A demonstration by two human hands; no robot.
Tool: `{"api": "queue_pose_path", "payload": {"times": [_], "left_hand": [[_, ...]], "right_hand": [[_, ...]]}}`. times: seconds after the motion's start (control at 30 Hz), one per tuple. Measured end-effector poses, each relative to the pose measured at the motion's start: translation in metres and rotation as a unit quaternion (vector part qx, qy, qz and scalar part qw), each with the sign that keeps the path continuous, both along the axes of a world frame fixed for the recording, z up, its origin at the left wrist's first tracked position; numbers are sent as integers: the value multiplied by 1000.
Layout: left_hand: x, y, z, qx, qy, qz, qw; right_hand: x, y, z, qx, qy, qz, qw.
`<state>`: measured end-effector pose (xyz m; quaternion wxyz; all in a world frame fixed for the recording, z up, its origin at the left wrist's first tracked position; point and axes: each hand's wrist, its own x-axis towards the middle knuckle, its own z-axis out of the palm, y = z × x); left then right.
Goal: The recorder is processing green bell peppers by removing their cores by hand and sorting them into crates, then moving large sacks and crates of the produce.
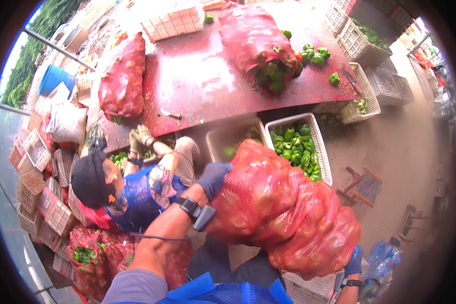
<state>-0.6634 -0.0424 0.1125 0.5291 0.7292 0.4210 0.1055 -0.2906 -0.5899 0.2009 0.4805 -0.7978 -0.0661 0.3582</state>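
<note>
The red mesh sack [283, 213] of green peppers hangs in my grip above two crates, my left hand [213, 178] with fingers clamped on its upper end, my right hand [353, 262] gripping its lower end. The white crate [323, 152] is already filled (its neighbour [213, 139] nearly bare); two sacks wait on the worktop [197, 81].

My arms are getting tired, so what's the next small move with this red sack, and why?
Probably tip the red mesh sack forward over the white crate of green peppers. Your left hand grips its top end, your right hand its lower end, and the crate lies just beyond.
</note>
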Motion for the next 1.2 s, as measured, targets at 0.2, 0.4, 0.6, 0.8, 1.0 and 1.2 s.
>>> {"api": "queue_pose_path", "payload": {"times": [0.2, 0.4, 0.6, 0.8, 1.0, 1.2], "left_hand": [[21, 210, 164, 175, 80, -167, 967], [8, 385, 394, 644, 229, -138, 716], [-25, 233, 358, 176, -182, 144, 957], [-166, -41, 131, 73, 50, 178, 980], [-262, -369, 12, -226, 180, 336, 897], [-236, -507, 21, -222, 224, 257, 913]], "right_hand": [[-96, 157, 2, 36, -6, 81, 996], [-193, 385, 40, 182, -198, 185, 945], [-203, 421, -30, 119, -57, 288, 948], [-172, 211, -88, 57, -234, 442, 864], [-86, 54, -87, -199, 26, 460, 865], [-22, 25, -61, -215, 73, 414, 882]]}}
